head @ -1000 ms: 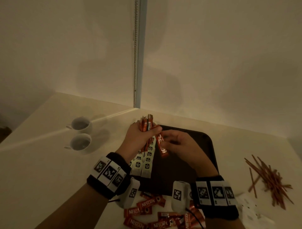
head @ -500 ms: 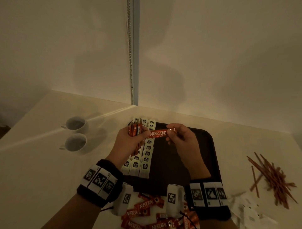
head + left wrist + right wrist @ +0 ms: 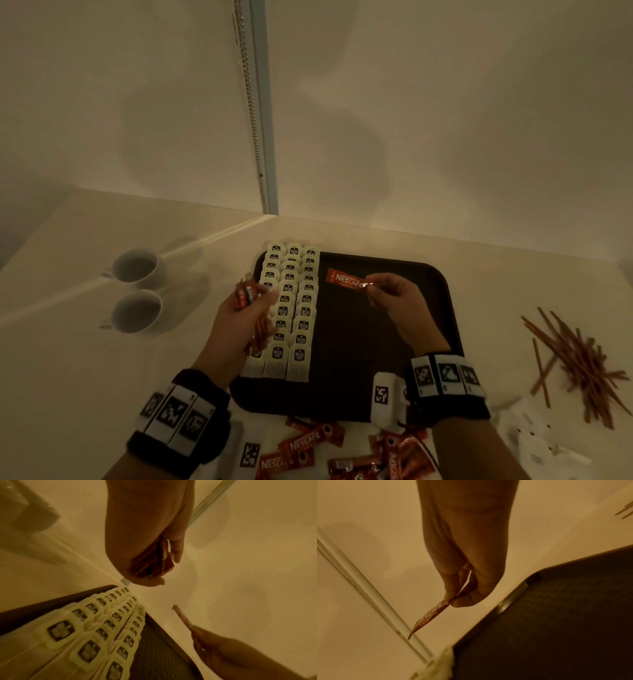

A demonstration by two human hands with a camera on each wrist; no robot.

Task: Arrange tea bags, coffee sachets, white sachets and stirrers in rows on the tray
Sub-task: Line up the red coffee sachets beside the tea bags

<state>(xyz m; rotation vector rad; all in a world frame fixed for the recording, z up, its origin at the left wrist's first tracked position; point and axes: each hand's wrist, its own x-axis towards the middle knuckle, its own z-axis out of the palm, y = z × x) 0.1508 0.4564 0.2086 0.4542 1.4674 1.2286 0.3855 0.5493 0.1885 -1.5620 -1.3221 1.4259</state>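
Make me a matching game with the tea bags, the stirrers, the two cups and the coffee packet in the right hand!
Things:
1. tea bags
2. stirrers
3. cups
4. coffee packet

Places:
A. loose pile on the table, right of the tray
B. pinched by the right hand above the tray
C. neat rows on the tray's left side
D. on the table, left of the tray

Pairs: 1-C, 2-A, 3-D, 4-B

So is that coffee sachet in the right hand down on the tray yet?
Not yet: the right hand pinches the coffee sachet by one end, and in the right wrist view it hangs above the tray.
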